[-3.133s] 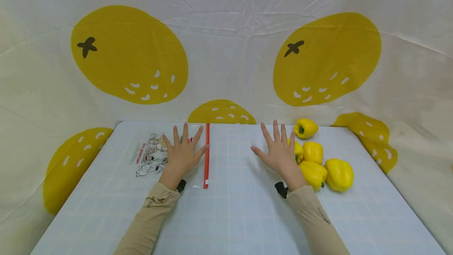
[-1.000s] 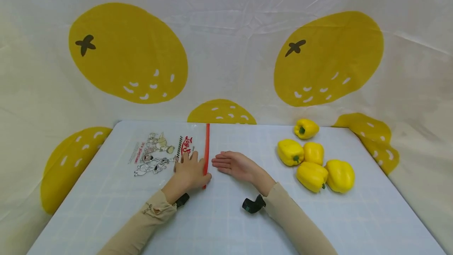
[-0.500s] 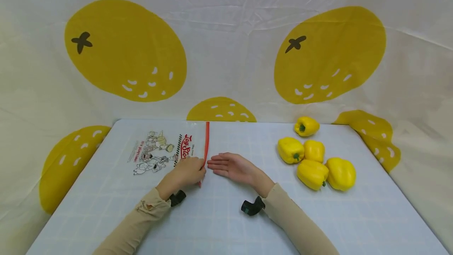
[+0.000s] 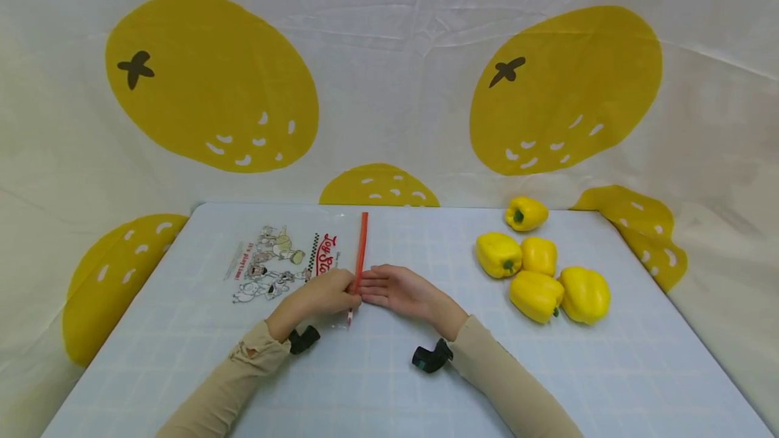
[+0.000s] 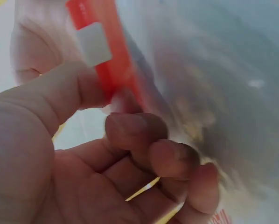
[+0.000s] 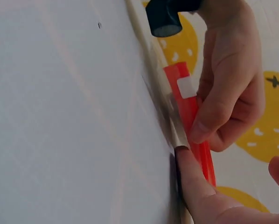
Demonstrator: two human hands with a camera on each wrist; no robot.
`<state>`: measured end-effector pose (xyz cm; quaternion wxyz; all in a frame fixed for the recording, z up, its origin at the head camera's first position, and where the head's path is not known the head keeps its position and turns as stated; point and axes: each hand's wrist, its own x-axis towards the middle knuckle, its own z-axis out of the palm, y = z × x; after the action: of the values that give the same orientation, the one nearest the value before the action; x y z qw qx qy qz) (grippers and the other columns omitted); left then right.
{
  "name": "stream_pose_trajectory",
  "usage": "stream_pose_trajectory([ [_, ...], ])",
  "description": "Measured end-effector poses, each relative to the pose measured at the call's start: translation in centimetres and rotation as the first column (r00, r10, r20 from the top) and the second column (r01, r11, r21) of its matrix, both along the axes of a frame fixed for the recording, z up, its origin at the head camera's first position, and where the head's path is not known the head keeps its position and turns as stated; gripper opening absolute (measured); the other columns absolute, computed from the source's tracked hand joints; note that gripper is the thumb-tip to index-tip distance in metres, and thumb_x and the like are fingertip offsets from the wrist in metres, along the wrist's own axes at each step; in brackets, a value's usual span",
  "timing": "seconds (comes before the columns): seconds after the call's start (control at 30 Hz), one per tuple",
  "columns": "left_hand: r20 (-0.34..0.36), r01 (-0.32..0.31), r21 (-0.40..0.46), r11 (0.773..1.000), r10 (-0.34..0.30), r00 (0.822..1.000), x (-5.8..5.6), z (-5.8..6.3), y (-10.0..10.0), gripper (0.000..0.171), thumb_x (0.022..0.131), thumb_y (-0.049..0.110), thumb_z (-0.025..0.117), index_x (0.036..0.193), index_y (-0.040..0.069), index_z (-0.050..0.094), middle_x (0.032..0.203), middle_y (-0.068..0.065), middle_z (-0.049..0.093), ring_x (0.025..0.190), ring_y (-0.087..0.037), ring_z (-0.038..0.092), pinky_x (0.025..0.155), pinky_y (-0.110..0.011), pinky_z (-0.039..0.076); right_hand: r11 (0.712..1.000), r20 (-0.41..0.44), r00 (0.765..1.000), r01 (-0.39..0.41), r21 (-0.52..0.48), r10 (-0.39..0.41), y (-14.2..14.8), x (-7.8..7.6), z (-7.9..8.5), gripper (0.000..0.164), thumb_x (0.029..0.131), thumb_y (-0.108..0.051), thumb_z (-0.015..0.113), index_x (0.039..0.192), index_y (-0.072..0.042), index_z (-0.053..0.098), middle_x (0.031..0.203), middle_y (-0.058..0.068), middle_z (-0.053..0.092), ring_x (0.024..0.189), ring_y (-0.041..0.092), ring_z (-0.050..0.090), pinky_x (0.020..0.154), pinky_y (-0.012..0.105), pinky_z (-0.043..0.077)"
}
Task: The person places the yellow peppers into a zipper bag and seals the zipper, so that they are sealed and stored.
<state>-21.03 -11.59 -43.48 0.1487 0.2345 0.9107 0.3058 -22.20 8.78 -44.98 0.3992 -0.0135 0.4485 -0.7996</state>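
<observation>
Find the bag (image 4: pixel 285 263) at left on the table (image 4: pixel 389 391), pinched at its red strip (image 4: pixel 362 238) between thumb and forefinger of the left hand (image 4: pixel 322 292). Best to pinch close to the strip, without creasing the film. At its right edge, note the right hand (image 4: pixel 403 293), straight-fingered; probably good for steadying. Farther right, leave the peppers (image 4: pixel 538 257) undisturbed.

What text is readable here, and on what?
"Toy Sto", on the clear bag; cut off by the left hand.
"It's playtime!", same bag.
Fine print beside both: too small to read.
Red lettering at the left wrist view's lower edge: cropped and blurred, unreadable.
</observation>
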Motion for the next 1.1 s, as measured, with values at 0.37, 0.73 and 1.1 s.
stream_pose_trajectory([
  [0.37,-0.06,0.01,0.093,0.996,-0.004,0.998,0.2,0.0,1.2,0.023,0.086,0.017,0.063,0.067,0.013,0.051,0.059,0.006,0.041,0.053,-0.008,0.04,0.051,-0.024,0.03,1.0,0.023,0.999,0.026,0.004,-0.026,2.1,-1.0,0.0,0.052,0.105,-0.019,0.042,0.144,0.014,0.031,0.138,0.028,0.049,0.125,0.036,0.054,0.106,0.041,0.04],
  [0.73,-0.066,0.043,0.108,0.993,-0.036,0.997,0.5,-0.1,1.4,0.022,0.088,0.016,0.061,0.068,0.013,0.053,0.059,0.008,0.042,0.053,-0.006,0.041,0.051,-0.022,0.031,0.993,-0.095,0.994,-0.034,0.112,0.045,0.2,0.0,-0.6,0.032,0.102,0.0,0.042,0.13,0.016,0.05,0.104,0.011,0.069,0.095,0.019,0.068,0.094,0.039,0.051],
  [1.1,-0.068,0.047,0.091,0.995,-0.041,0.997,0.6,-0.4,1.6,0.022,0.095,0.016,0.062,0.075,0.011,0.056,0.062,0.005,0.046,0.056,-0.008,0.044,0.053,-0.023,0.034,0.982,-0.129,0.991,-0.009,0.189,0.034,0.0,0.0,-1.3,0.037,0.102,0.003,0.043,0.134,0.02,0.044,0.101,0.012,0.07,0.092,0.018,0.068,0.09,0.04,0.052],
])
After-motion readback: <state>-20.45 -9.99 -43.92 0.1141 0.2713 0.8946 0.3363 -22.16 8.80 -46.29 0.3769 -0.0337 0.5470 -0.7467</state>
